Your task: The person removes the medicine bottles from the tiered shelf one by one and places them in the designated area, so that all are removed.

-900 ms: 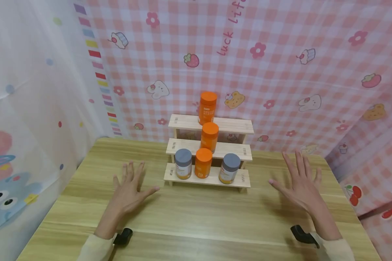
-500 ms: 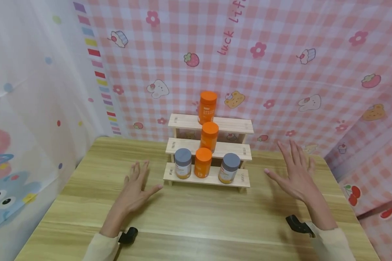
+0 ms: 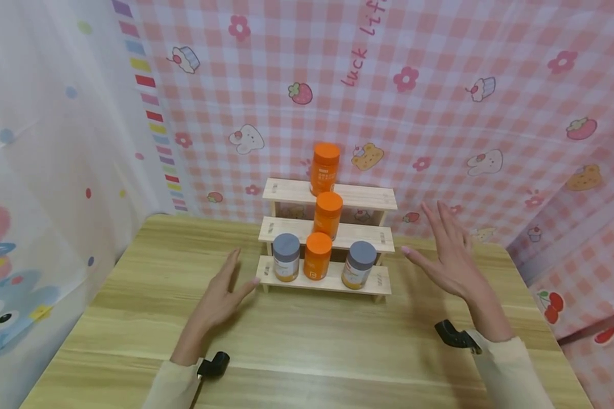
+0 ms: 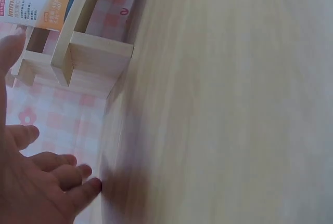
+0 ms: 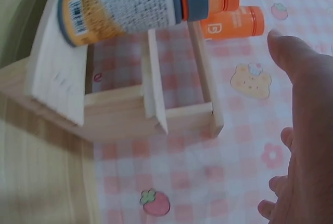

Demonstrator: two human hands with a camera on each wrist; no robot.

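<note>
A big pink checked cloth (image 3: 440, 119) hangs at the back, with a white cloth (image 3: 36, 147) down the person's left side. In front of them is the wooden tabletop (image 3: 307, 346). A little wooden stand (image 3: 365, 196) with three steps sits on it, near the back.

The person's two arms, in pale sleeves (image 3: 509, 369), stretch forward, one on each side of the stand, and both lean in toward it. The left hand (image 3: 219, 295) is wide, with its thumb sticking out from the fingers toward the end of the bottom step. I can't tell if that thumb touches the wood. The right hand (image 3: 449, 261) is wide too, its fingers pointing up and away toward the cloth. Its thumb points at the stand, with a gap between.

All five jars stand upright on the steps. There is an orange jar (image 3: 324, 173) on top, a second orange jar (image 3: 327, 218) on the middle step and a third orange jar (image 3: 317, 258) on the bottom one. Two gray-lidded jars (image 3: 286, 260) stand beside that last one, one on each side. A small black camera (image 3: 214, 364) sits at each wrist.
</note>
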